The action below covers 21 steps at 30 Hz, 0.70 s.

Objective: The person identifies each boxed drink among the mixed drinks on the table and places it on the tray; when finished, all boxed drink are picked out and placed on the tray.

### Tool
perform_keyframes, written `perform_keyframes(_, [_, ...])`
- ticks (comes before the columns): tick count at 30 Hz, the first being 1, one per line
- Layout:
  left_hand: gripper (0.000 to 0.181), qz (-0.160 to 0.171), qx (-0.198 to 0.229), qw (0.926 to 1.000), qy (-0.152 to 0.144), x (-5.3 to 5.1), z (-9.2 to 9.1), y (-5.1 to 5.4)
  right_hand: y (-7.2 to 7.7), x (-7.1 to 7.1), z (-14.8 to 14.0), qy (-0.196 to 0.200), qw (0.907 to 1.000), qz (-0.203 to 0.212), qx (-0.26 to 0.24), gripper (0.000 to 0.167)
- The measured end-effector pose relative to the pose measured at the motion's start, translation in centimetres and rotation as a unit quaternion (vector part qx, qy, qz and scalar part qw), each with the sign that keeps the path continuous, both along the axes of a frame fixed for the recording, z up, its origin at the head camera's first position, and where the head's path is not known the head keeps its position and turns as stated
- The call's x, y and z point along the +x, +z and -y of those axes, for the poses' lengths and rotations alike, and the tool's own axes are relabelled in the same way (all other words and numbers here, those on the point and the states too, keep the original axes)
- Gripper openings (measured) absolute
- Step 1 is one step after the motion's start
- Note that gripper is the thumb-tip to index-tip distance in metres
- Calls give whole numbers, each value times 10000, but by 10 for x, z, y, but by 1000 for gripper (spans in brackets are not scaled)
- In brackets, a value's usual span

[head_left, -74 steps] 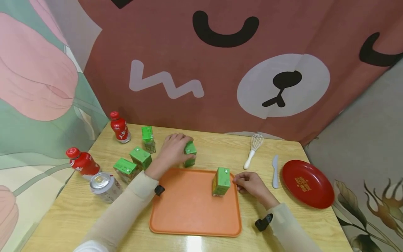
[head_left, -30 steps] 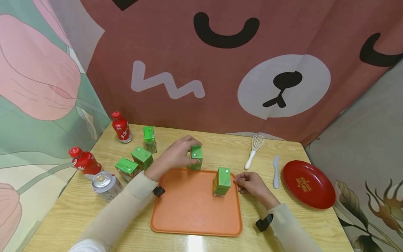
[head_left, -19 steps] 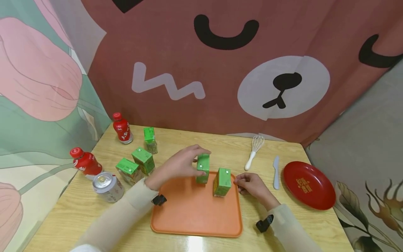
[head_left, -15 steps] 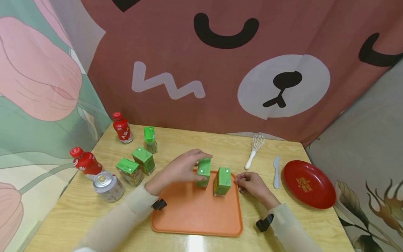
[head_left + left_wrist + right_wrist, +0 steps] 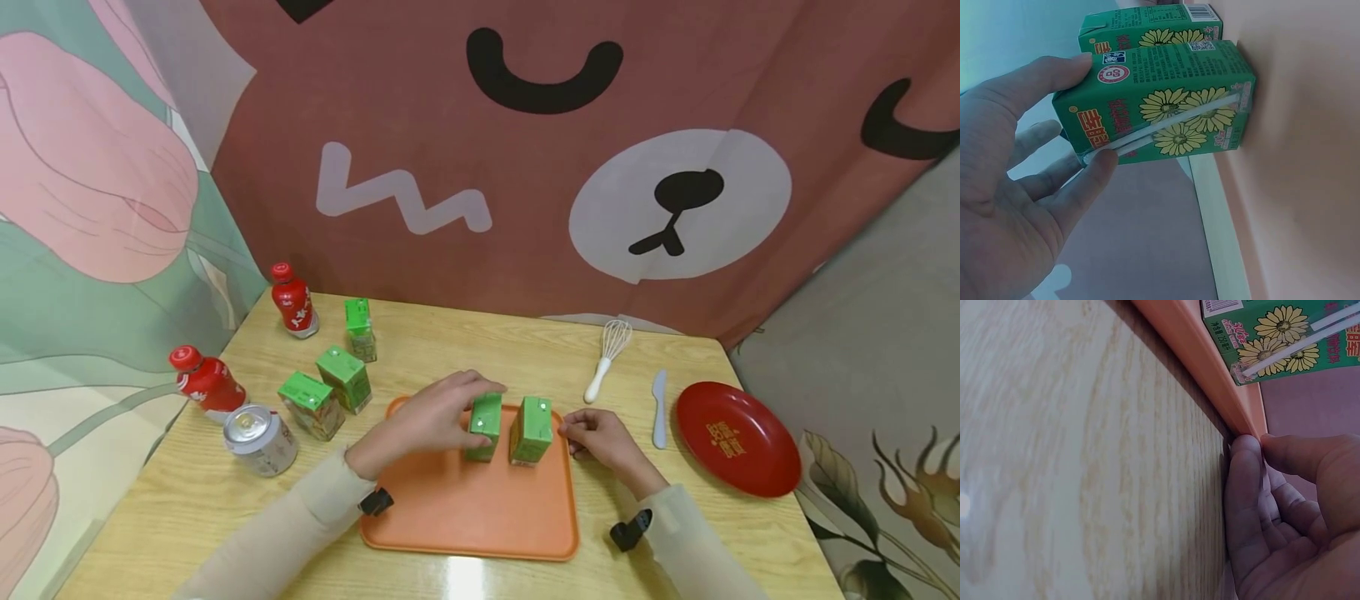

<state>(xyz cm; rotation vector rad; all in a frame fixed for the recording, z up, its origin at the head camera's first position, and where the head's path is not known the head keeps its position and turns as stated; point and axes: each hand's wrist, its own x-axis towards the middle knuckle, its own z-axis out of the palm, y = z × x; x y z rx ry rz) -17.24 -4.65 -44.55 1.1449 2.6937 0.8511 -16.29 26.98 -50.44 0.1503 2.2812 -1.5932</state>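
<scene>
My left hand (image 5: pixel 437 417) grips the upper part of a green drink carton (image 5: pixel 483 427) with its thumb and fingers. In the left wrist view that carton (image 5: pixel 1166 106) has yellow flowers and a straw along its side, and its base is on or very close to the orange tray (image 5: pixel 480 521). A second green carton (image 5: pixel 531 431) stands upright on the tray just to the right. At the tray's right edge my right hand (image 5: pixel 603 442) pinches the rim; the right wrist view shows thumb and fingertips on the tray rim (image 5: pixel 1235 406).
Left of the tray stand more green cartons (image 5: pixel 311 406), a can (image 5: pixel 260 440) and two red bottles (image 5: pixel 210 385). To the right lie a whisk (image 5: pixel 606 362), a pale knife (image 5: pixel 659 410) and a red plate (image 5: pixel 765 442). A curtain hangs behind the table.
My left hand has carried the carton from behind the tray rightward and toward me, then down onto or just above the tray beside the other carton. The right hand has stayed at the rim.
</scene>
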Motion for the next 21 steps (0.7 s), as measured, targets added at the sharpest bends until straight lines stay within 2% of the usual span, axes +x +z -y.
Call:
perform_keyframes(5, [74,-64,20,10000,7,0,0,0,12,6,4,65,9999,-87,-49,25])
perform_keyframes(17, [73,-133,14,9999,2,-1,-2,-2,12,6,4,65,9999,-92,-1,26])
perform_keyframes(21, [71,-162,-25,9999,8,-1,-2,-3,-3,0,-2,24,10000,-91,4,27])
